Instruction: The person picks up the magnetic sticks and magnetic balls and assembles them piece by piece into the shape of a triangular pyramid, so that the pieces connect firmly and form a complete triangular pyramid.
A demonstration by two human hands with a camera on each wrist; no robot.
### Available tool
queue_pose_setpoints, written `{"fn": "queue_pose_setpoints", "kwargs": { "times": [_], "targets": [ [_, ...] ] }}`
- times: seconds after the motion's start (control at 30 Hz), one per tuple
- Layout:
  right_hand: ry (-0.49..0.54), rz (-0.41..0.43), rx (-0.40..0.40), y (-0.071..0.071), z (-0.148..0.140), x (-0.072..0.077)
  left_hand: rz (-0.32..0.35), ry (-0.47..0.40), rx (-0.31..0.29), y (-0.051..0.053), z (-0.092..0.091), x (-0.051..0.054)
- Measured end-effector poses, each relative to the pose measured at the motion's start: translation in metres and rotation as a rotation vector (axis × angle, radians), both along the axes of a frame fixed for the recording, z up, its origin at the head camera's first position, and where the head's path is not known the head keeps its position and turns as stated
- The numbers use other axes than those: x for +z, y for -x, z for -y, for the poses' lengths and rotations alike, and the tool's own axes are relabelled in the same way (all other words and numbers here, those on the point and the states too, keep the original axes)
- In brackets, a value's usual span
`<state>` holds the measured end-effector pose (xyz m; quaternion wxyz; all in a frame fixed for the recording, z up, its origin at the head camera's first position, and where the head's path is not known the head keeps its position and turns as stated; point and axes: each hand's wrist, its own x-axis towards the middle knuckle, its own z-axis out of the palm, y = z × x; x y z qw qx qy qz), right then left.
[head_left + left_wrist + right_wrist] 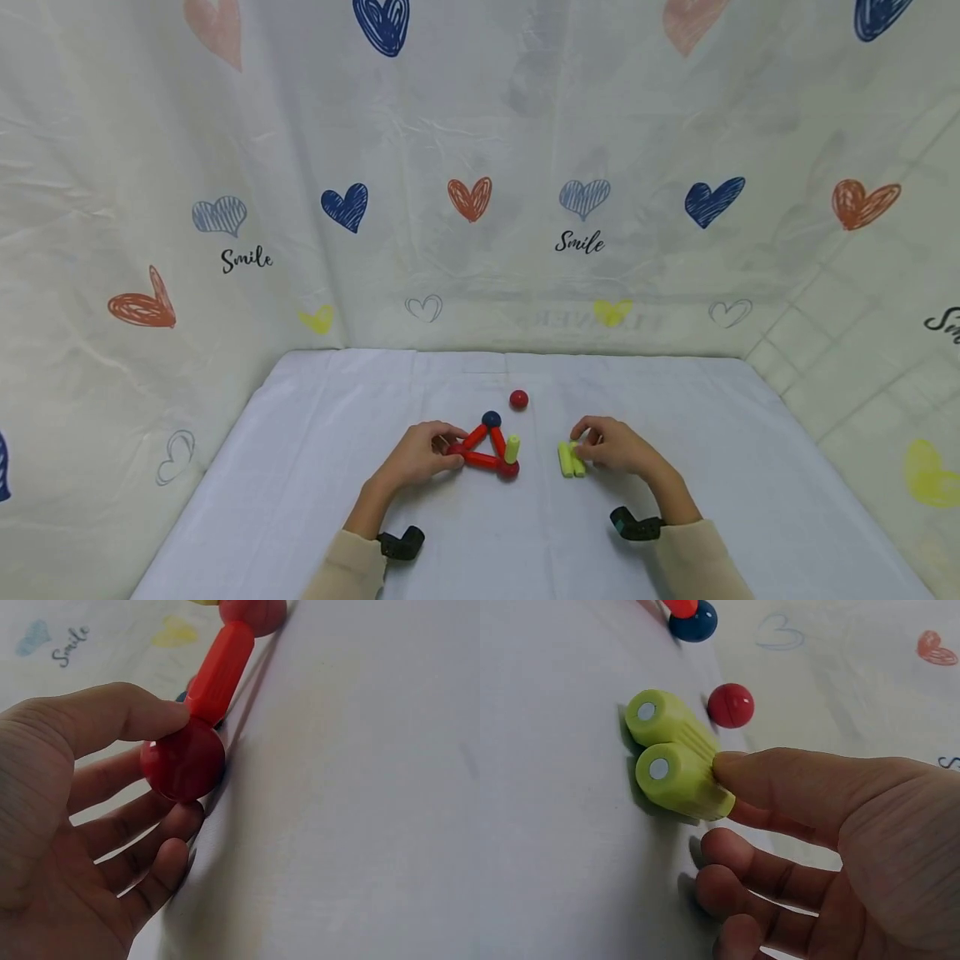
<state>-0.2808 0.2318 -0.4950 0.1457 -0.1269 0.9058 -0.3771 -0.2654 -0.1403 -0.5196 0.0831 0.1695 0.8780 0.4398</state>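
A flat triangle of red magnetic rods (480,459) lies on the table, with a blue ball (491,419) at its far corner and red balls at the other two. On the near right red ball (508,469) a yellow-green rod (512,449) stands upright. My left hand (423,454) holds the left corner's red ball (186,761) between thumb and fingers. To the triangle's right, two yellow-green rods lie side by side. My right hand (618,446) pinches the nearer-to-hand rod (676,784), while the other rod (566,460) touches it; pale discs show on their ends.
A loose red ball (519,400) sits beyond the triangle, to its right. White cloth covers the table (360,400). Behind it hangs a curtain (517,275) printed with hearts. Each wrist wears a black camera (636,524).
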Motion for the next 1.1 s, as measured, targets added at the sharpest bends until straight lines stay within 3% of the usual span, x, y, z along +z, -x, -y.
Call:
{"fn": "queue_pose_setpoints", "kwargs": {
  "times": [0.2, 0.53, 0.8, 1.1],
  "targets": [
    [-0.032, 0.024, -0.040, -0.0020, 0.0040, 0.0015, -0.001, 0.012, 0.014, 0.0012, 0.0014, -0.0010],
    [-0.115, -0.022, -0.125, -0.0023, -0.0028, 0.0081, -0.017, 0.026, -0.006, -0.0009, 0.0028, 0.0017],
    [-0.144, -0.016, -0.110, -0.0013, -0.0032, 0.0041, -0.053, 0.031, 0.084, 0.0003, 0.0053, -0.0012],
    [-0.116, -0.036, -0.117, -0.0004, -0.0010, 0.0073, -0.030, 0.032, 0.171, 0.0031, 0.0017, -0.0039]
  ]
}}
